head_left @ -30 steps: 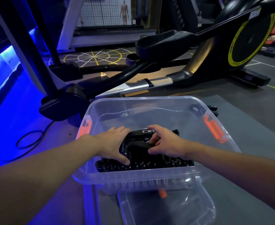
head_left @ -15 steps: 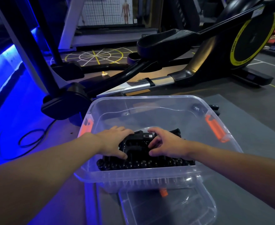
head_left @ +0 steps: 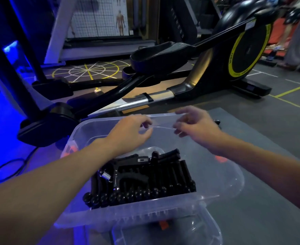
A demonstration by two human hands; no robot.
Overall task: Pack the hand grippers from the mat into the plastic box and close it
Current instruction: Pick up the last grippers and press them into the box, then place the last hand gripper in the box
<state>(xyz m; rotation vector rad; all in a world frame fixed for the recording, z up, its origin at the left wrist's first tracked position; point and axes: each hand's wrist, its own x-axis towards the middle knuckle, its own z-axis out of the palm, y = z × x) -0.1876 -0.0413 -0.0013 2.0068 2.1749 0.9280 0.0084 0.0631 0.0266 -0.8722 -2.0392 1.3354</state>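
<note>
Left hand (head_left: pixel 129 133) and right hand (head_left: pixel 197 128) hover apart at the plastic box's (head_left: pixel 128 215) far rim. Their fingers are loosely curled (blurred, grip cannot be told), and the hand grippers (head_left: pixel 145 179) lie below them.

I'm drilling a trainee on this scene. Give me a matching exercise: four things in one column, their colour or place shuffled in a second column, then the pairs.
Column one
1 hand grippers
2 side latch
3 ring on the trainer's wheel
4 left hand and right hand

Column two
A yellow
B above the far half of the plastic box
C black, piled in that box
D orange

Pairs: 1-C, 2-D, 3-A, 4-B
</note>
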